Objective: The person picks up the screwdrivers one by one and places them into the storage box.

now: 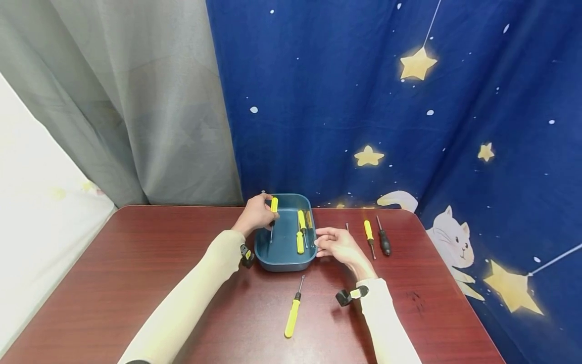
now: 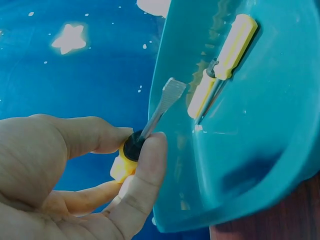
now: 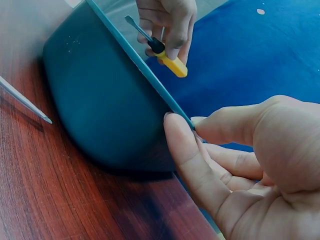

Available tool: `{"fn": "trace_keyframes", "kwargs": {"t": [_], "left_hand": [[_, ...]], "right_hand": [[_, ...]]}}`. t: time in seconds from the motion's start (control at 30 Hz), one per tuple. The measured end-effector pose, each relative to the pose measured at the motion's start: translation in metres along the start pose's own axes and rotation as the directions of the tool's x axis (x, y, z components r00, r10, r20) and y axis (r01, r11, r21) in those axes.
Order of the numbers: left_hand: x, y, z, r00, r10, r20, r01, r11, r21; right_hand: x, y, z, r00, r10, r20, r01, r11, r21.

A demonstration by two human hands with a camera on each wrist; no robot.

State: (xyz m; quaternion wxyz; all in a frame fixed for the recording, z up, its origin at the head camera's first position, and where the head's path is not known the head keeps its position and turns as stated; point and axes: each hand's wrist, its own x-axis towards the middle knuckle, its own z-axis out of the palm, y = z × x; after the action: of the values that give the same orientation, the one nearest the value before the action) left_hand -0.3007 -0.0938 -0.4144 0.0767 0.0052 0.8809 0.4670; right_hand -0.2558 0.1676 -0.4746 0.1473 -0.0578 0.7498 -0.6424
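My left hand (image 1: 259,215) pinches a yellow-handled screwdriver (image 1: 274,204) over the left side of a blue-green bin (image 1: 285,267). Its flat blade and black collar show in the left wrist view, where thumb and fingers press the collar and the upper handle (image 2: 122,169). With thumb and fingers, my right hand (image 1: 338,246) grips the bin's right rim. In the right wrist view the thumb and index fingertip meet on that rim (image 3: 175,107). Two yellow-handled screwdrivers (image 1: 300,242) lie inside the bin along its right wall.
A yellow screwdriver (image 1: 292,318) lies on the dark red table (image 1: 150,273) in front of the bin. Right of my right hand lie another yellow screwdriver (image 1: 369,233) and a black-handled one (image 1: 385,242). A metal tip (image 1: 347,227) pokes out behind that hand. Curtains (image 1: 318,101) hang behind the table.
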Motion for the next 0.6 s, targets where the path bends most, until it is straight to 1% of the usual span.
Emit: {"fn": "trace_keyframes", "kwargs": {"t": [0.3,0.43,0.6], "left_hand": [[0.010,0.006,0.007,0.999,-0.035,0.028,0.035,0.999,0.017],[0.015,0.008,0.011,0.998,-0.052,0.033,0.051,0.998,0.030],[0.021,0.011,0.015,0.997,-0.058,0.049,0.056,0.997,0.051]], "right_hand": [[0.000,-0.001,-0.001,1.000,0.008,0.002,-0.008,1.000,-0.008],[0.001,0.001,-0.001,1.000,0.000,0.008,0.000,1.000,-0.013],[0.000,0.002,-0.001,1.000,-0.014,0.006,0.014,1.000,-0.010]]}}
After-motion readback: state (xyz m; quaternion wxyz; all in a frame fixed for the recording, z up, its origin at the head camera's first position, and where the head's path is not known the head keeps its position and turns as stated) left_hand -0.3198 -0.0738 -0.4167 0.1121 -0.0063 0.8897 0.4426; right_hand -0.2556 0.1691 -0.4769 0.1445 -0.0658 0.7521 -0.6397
